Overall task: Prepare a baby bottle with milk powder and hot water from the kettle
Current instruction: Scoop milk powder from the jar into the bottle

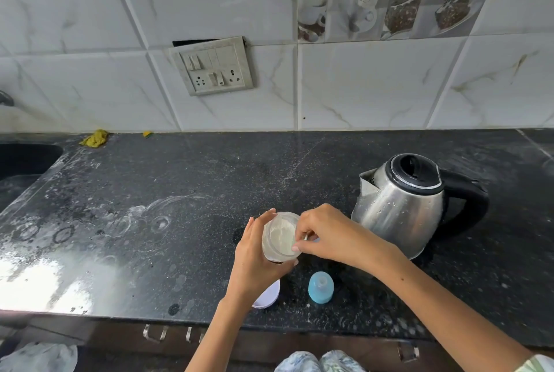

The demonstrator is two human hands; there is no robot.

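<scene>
Early stage: left hand [254,254] grasps the tilted powder jar [280,236], right hand [325,232] pinches a spoon inside; bottle [320,287] unfilled, kettle [401,203] untouched

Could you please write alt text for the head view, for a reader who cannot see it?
A left hand holds a tilted jar of white powder while the right hand reaches into its mouth. A steel kettle stands to the right on the black counter, a blue bottle nearer the front edge.
</scene>
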